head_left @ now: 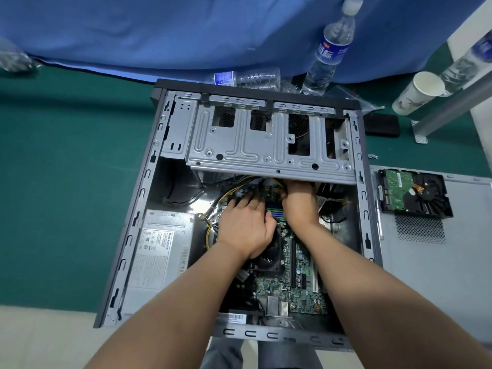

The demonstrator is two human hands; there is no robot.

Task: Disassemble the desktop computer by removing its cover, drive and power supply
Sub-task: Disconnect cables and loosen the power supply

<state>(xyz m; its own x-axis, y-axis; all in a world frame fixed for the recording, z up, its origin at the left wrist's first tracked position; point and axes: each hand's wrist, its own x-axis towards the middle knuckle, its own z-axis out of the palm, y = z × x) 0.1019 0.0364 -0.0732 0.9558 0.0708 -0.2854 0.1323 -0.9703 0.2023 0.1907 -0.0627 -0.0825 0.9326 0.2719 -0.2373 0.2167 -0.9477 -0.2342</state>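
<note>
The open computer case (127, 235) lies on its side on the green mat. The grey power supply (157, 249) sits in its lower left corner, with yellow and black cables (213, 206) running to the motherboard (298, 286). My left hand (245, 225) rests flat on the board near the memory sticks, fingers straight. My right hand (299, 201) reaches under the metal drive cage (266, 145); its fingers are hidden beneath the cage edge by a cable connector. The removed hard drive (415, 193) lies on the detached side cover (442, 262) to the right.
A standing water bottle (327, 54), a crushed bottle (247, 78) and a paper cup (418, 91) stand behind the case. A black object (382, 125) and small screws (373, 156) lie at the right. Blue cloth (186, 30) covers the back.
</note>
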